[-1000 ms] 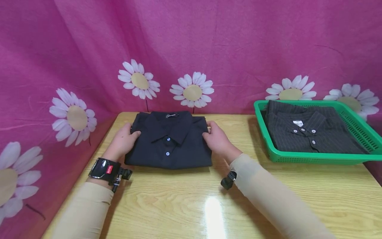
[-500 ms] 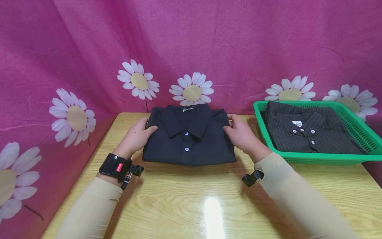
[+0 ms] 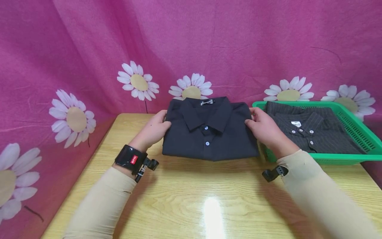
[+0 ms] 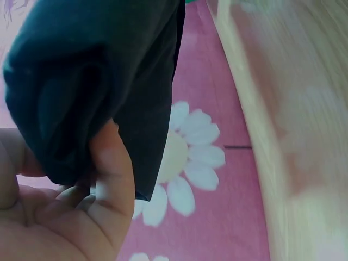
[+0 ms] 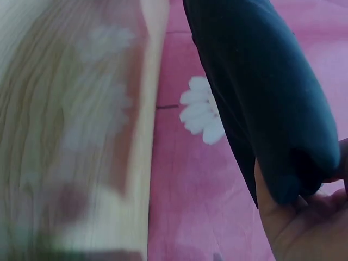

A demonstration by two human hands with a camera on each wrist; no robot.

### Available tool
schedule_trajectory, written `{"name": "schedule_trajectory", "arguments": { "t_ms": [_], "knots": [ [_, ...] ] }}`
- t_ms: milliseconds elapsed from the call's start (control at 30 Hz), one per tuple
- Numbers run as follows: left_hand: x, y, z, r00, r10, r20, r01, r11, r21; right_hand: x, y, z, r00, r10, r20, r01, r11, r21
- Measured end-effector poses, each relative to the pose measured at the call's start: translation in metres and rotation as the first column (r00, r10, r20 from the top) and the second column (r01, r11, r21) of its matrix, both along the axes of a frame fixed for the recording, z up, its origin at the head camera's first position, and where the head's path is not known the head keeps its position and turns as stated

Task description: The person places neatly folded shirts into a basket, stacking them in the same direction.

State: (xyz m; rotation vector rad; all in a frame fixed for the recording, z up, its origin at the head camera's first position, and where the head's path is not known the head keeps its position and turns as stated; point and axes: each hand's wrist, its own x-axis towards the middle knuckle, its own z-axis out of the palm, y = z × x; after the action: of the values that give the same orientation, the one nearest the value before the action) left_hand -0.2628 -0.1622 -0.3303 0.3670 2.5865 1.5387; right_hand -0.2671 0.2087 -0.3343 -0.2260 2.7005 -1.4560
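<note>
A folded dark navy shirt [image 3: 191, 141] with a collar, a neck label and two pale buttons is held up over the table. My left hand [image 3: 153, 130] grips its left edge, thumb on top and fingers underneath. On the opposite edge my right hand [image 3: 265, 127] pinches the cloth in the same way. The left wrist view shows the folded side of the shirt [image 4: 147, 119] between thumb and fingers. In the right wrist view the other end of the shirt [image 5: 261, 81] sits in the right hand's grip.
At the right stands a green plastic basket [image 3: 343, 157] with a folded dark striped shirt [image 3: 325, 136] inside; my right hand overlaps its left side in the head view. Below is a wooden table [image 3: 185, 199]. A pink curtain [image 3: 238, 43] with white daisies hangs behind.
Both hands have lifted the folded navy shirt and carried it rightward, from the table's left part to beside the basket. The basket and the striped shirt stay in place.
</note>
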Motion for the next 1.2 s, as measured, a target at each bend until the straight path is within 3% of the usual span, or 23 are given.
{"name": "schedule_trajectory", "arguments": {
  "t_ms": [567, 833, 1200],
  "knots": [
    [-0.023, 0.072, 0.003, 0.992, -0.070, -0.103, 0.070, 0.998, -0.005, -0.001, 0.073, 0.002, 0.991, -0.123, -0.049, 0.125, 0.991, 0.038],
    [-0.035, 0.108, 0.008, 0.990, -0.087, -0.109, 0.086, 0.996, -0.013, -0.003, 0.107, 0.003, 0.983, -0.170, -0.069, 0.175, 0.982, 0.070],
    [-0.042, 0.166, 0.011, 0.990, -0.118, -0.082, 0.121, 0.992, 0.033, -0.009, 0.161, 0.016, 0.953, -0.276, -0.121, 0.297, 0.929, 0.220]
  ]
}}
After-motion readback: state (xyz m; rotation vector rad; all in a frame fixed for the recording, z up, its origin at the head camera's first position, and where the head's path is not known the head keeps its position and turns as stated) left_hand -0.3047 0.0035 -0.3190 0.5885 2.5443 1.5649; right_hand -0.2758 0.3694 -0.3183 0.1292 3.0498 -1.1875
